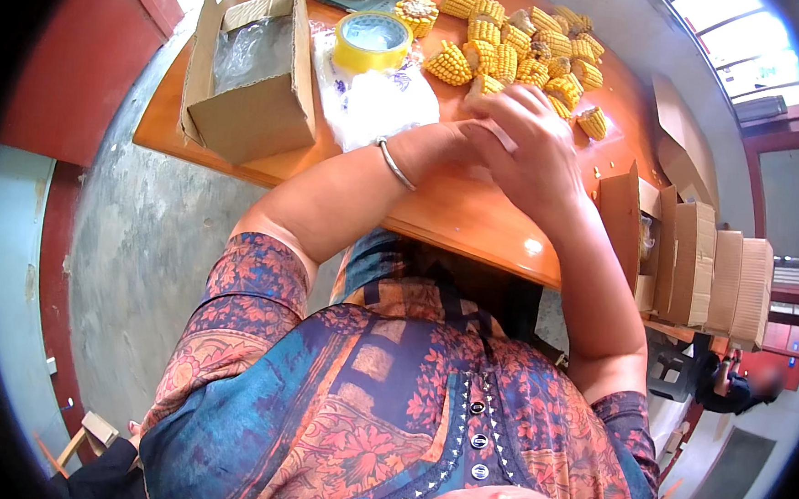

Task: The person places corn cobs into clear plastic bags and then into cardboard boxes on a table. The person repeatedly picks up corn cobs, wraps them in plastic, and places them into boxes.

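Note:
My left hand (472, 134), at the end of the arm with a silver bangle (396, 163), meets my right hand (542, 155) over the orange wooden table. The right hand overlaps the left, so much of the left hand and its fingers is hidden. Whether either hand grips something cannot be told. Cut corn cob pieces (505, 62) lie in a group just beyond the fingers; one piece (486, 87) is right at the fingertips. A roll of clear yellowish tape (372, 42) rests on white plastic bags (381, 108) left of the hands.
An open cardboard box (250, 113) with clear plastic inside stands on the table's left part. More cardboard boxes (690, 260) stand in a row at the right. Loose kernels (597, 172) lie near the right edge. Another person (724, 386) is far off at the right.

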